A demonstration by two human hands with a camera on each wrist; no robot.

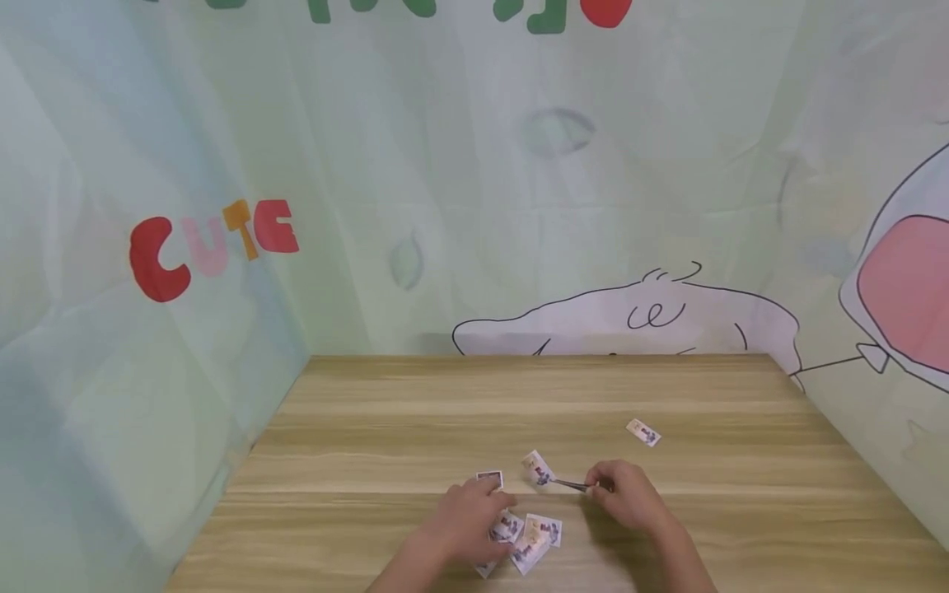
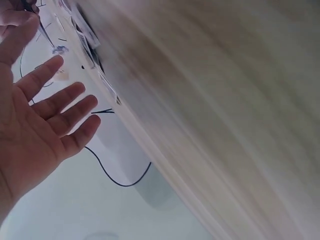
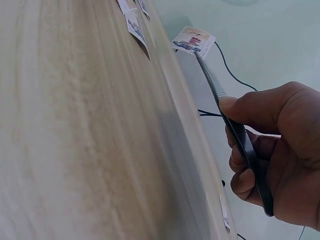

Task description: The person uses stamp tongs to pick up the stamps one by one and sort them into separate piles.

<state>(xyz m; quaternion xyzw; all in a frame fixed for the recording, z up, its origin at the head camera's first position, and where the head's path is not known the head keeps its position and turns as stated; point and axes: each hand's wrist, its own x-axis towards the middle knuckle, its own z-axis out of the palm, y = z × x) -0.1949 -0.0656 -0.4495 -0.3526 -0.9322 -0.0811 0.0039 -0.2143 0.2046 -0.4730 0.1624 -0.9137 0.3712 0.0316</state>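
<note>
My right hand (image 1: 628, 494) grips a pair of dark tweezers (image 3: 235, 127) between thumb and fingers. The tweezers' tips pinch the edge of a postage stamp (image 3: 192, 41) with a colourful picture, lifted above the table in the right wrist view. My left hand (image 1: 469, 519) hovers low over a loose group of stamps (image 1: 532, 550), overlapping part of it in the head view. Its fingers are spread and relaxed, with nothing in the palm, as the left wrist view (image 2: 45, 115) shows. One stamp (image 1: 489, 476) lies just beyond the left fingertips.
A single stamp (image 1: 643, 432) lies apart, farther back on the right of the wooden table (image 1: 371, 461). Behind the table's far edge hangs a pale cloth backdrop (image 1: 415, 206) with cartoon drawings and coloured letters, and it also lines both sides.
</note>
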